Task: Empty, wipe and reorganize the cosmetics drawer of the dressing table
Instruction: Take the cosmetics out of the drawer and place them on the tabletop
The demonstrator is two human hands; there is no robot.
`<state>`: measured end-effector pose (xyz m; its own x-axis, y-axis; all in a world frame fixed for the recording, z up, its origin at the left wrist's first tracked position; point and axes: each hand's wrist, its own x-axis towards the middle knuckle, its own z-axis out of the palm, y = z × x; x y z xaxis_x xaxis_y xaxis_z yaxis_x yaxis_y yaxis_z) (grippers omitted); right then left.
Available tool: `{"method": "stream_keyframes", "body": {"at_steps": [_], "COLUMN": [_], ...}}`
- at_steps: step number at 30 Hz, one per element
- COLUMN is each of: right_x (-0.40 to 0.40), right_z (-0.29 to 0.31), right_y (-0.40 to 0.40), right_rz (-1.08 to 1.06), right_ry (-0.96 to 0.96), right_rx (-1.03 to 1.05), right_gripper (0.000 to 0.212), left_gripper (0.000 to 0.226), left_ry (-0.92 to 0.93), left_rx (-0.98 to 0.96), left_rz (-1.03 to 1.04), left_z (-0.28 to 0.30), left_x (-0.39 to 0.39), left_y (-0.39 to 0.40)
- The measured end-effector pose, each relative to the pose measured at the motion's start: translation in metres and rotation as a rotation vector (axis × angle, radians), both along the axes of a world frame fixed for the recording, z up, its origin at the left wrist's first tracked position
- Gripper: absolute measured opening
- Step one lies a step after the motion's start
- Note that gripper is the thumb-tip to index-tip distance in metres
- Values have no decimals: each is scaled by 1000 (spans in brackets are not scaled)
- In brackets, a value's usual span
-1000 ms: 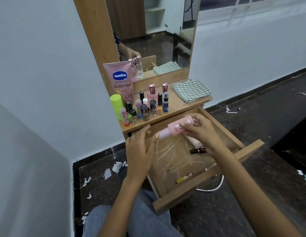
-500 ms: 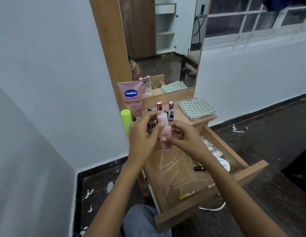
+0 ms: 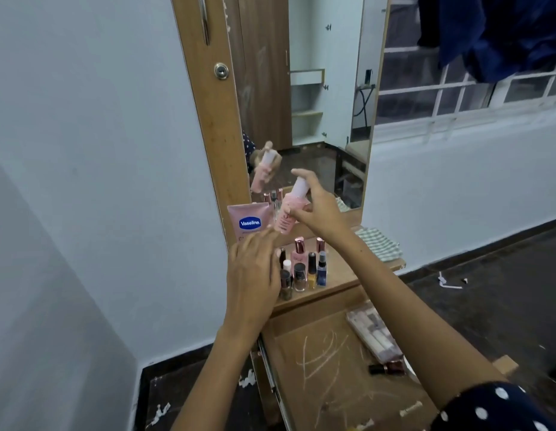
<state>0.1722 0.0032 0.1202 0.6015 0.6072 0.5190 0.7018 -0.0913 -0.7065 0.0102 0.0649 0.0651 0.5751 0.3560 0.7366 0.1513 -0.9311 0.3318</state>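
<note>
While the left hand hovers slack, the right hand's grip pinches the tilted pink bottle.

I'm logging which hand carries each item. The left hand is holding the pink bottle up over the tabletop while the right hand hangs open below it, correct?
Not quite: the hands are swapped. In the head view the right hand grips the pink bottle over the tabletop, and the left hand is the open one below it, fingers relaxed and holding nothing.
</note>
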Motion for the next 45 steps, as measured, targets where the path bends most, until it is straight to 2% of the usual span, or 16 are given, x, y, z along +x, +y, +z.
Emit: {"method": "stream_keyframes", "body": {"at_steps": [4, 7, 14, 17, 21, 26, 30, 35, 37, 40, 45], "right_x": [9, 11, 13, 13, 16, 19, 15, -10, -24, -36, -25], "right_z": [-9, -15, -36, -42, -49, -46, -36, -45, -71, -124, -176], "right_y": [22, 34, 53, 56, 58, 55, 39, -29, -68, -120, -166], "right_rz": [22, 44, 30, 20, 43, 27, 5, -89, -148, -265, -403], "right_ry": [-142, -164, -293, -297, -269, -229, -149, -153, -152, -114, 52], "right_rx": [-137, -215, -410, -449, -472, -481, -374, 33, 87, -6, -377], "right_gripper": [53, 44, 48, 54, 50, 56, 46, 25, 19, 17, 15], "left_gripper": [32, 31, 32, 31, 36, 38, 37, 34, 31, 28, 33], "left_ry": [19, 16, 25, 34, 63, 96, 99, 73, 108, 191, 296], "left_rx": [34, 60, 98, 102, 107, 101, 96, 57, 49, 11, -8], "left_rz": [29, 48, 46, 37, 20, 31, 26, -23, -54, -103, -171], "left_z": [-11, -17, -25, -30, -37, -42, -45, -65, -85, -117, -142], "left_x": [-2, -4, -7, -5, -5, -6, -8, -14, -18, -20, -11], "left_y": [4, 5, -3, -7, -9, -11, -16, -33, -43, -57, -77]}}
